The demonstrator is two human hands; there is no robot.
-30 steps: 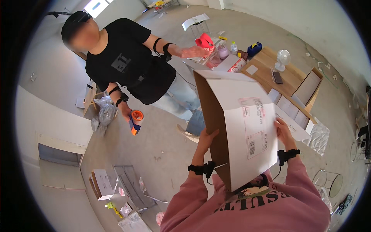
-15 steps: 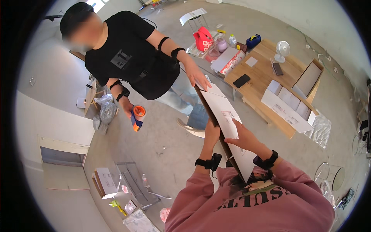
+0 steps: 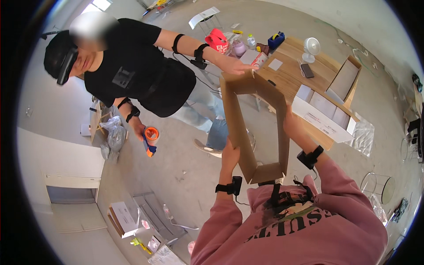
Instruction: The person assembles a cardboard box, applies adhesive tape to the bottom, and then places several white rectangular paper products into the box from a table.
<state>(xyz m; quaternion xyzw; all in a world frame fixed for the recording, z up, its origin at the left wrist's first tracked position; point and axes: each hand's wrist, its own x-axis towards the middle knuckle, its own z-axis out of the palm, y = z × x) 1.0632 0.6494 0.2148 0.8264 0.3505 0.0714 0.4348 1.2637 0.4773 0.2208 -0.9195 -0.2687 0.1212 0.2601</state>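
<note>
An unfolded cardboard box (image 3: 234, 115), brown inside, stands opened out into a long frame, and floor shows through its middle. My left hand (image 3: 230, 155) grips its left wall. At the opposite wall, my right hand (image 3: 290, 125) holds the cardboard from outside, some fingers hidden. A co-worker in a black shirt faces me from the far left. One of that person's hands (image 3: 238, 66) reaches to the box's far edge; the other hand (image 3: 138, 129) carries a blue and orange tape dispenser (image 3: 150, 139).
On the right stands a wooden table (image 3: 287, 79) with a small white fan (image 3: 311, 48), a dark phone-like device (image 3: 306, 70) and two open boxes, including a white one (image 3: 324, 121). Beyond it are a red bag (image 3: 216, 41) and bottles. A metal frame (image 3: 161, 216) lies lower left.
The flat, folded cardboard has opened into a frame in my hands, which have moved apart. The co-worker leans closer, the tape dispenser shifting slightly left and down.
</note>
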